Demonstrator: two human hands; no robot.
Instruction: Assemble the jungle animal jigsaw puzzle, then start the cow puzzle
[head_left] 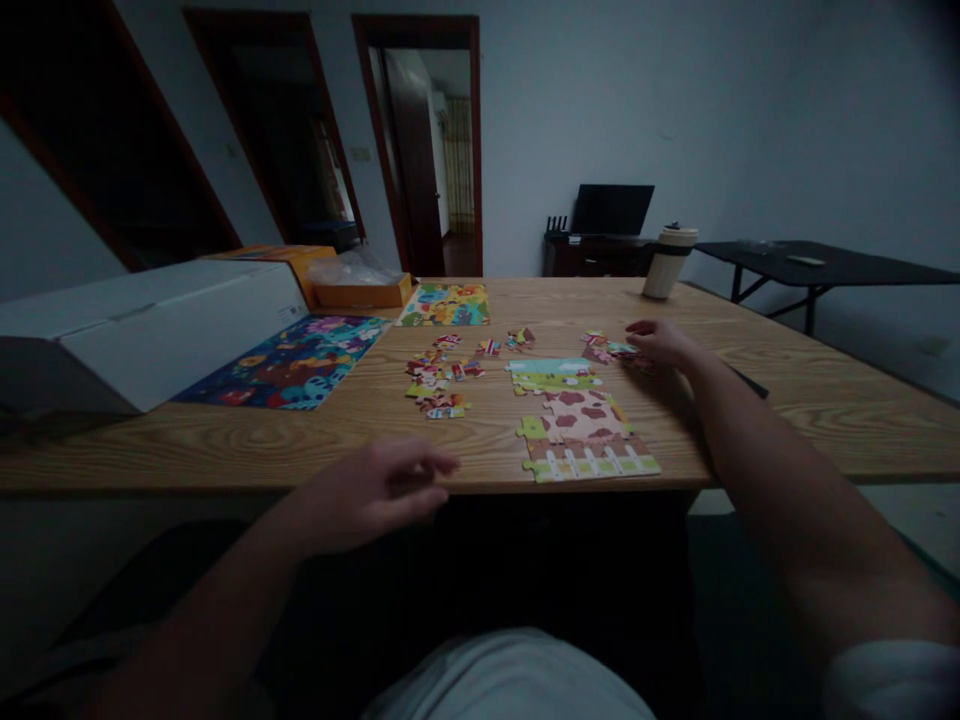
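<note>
A partly joined jigsaw puzzle point(585, 415) lies near the table's front edge, showing a pink, brown-spotted animal body, a green field and a white fence. My right hand point(664, 345) is over a small group of loose puzzle pieces point(598, 352) beyond its right side. Its fingers look slightly apart, with no piece visible between them; whether they touch the pieces below is unclear. At the front edge, left of the puzzle, my left hand point(390, 490) hovers with thumb and fingers apart, holding nothing. More loose pieces point(427, 370) are scattered left of the puzzle, some overlapping.
On the left lie a large white box point(172, 320), a dark blue picture sheet point(300, 360) and an orange box point(360, 290) with clear plastic. A yellow picture sheet point(446, 304) lies farther back. A cream tumbler point(670, 262) stands at the back right; a dark flat object point(746, 380) lies behind my right forearm.
</note>
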